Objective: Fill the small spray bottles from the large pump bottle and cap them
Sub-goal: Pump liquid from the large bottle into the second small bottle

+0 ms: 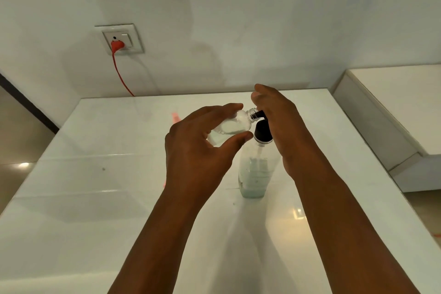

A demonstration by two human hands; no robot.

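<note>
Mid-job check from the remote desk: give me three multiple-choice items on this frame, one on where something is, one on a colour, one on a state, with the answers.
1. Where is the small bottle?
A. Lying on the table
B. Held in the left hand, its open neck at the pump spout
C. Standing on the ledge at right

2. What colour is the plug in the wall socket?
A. Red
B. Blue
C. White

3. What state is the small bottle in?
A. Capped and full
B. Uncapped and partly filled
C. Uncapped and dry

Answers:
1 B: the left hand grips it tilted, neck against the black spout of the large pump bottle, while the right hand rests over the pump head.
2 A: the plug and its cord are red.
3 B: the threaded neck is bare and liquid shows inside.
</note>
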